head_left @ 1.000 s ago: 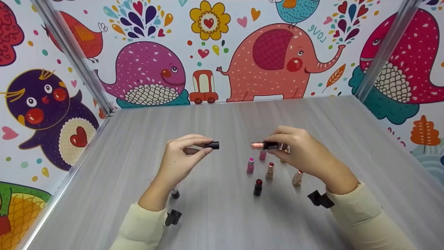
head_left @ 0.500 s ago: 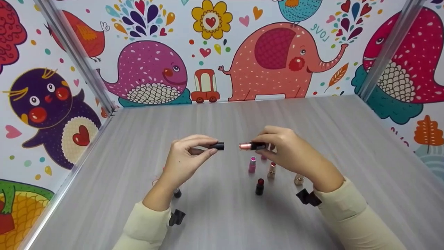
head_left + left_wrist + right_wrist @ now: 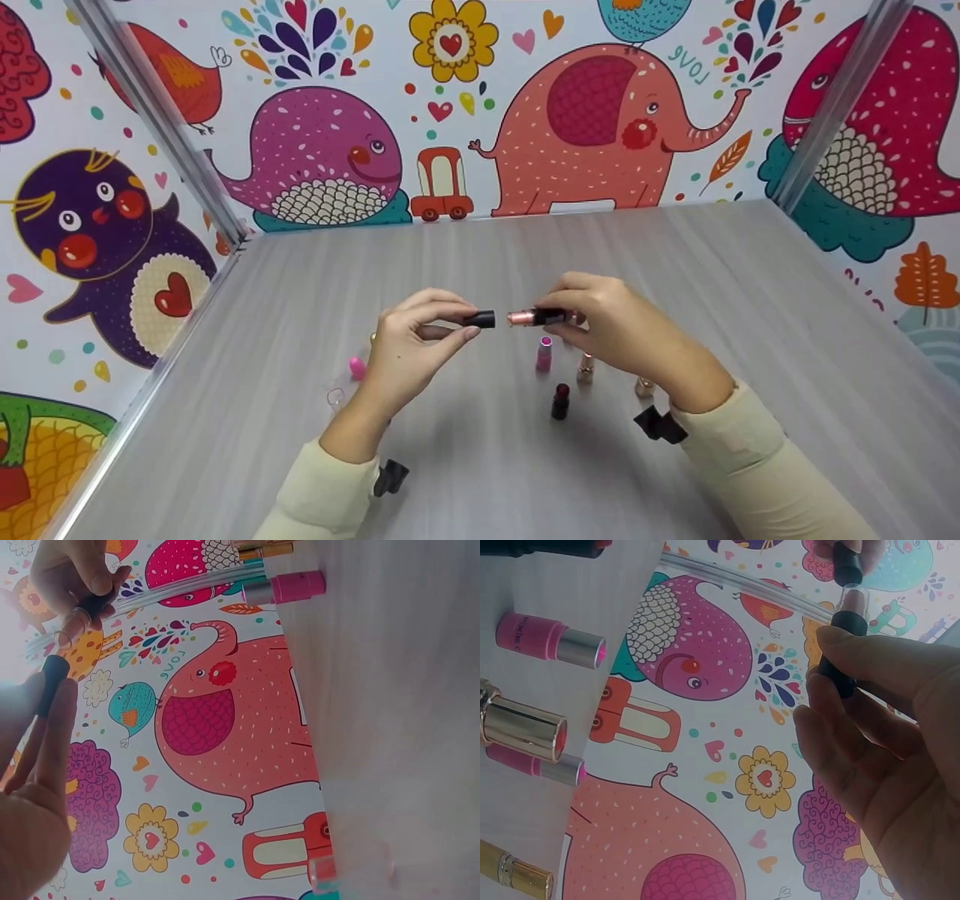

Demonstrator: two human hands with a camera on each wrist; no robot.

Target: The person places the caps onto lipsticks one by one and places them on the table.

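Note:
My left hand (image 3: 416, 349) pinches a short black lipstick cap (image 3: 484, 319) between thumb and fingers, above the table. Facing it from the right, my right hand (image 3: 626, 330) holds an uncapped lipstick (image 3: 520, 319) by its black base, with the peach-pink tip pointing left. A small gap shows between cap and tip in the head view. In the right wrist view, the lipstick (image 3: 853, 604) lines up closely with the cap (image 3: 847, 566). Below the right hand stand a pink lipstick (image 3: 544, 356), a black one with a dark red tip (image 3: 560, 403) and a gold one (image 3: 586, 369).
Another gold lipstick (image 3: 644, 387) is partly hidden by the right wrist. Left of the left forearm lie a bright pink cap (image 3: 357, 367) and a clear cap (image 3: 335, 398). Printed cartoon walls (image 3: 450, 112) enclose the grey table (image 3: 465, 465) at the back and sides.
My right hand has moved left with the lipstick, and my left hand slightly right with the cap. The gap between the two pieces has narrowed a lot.

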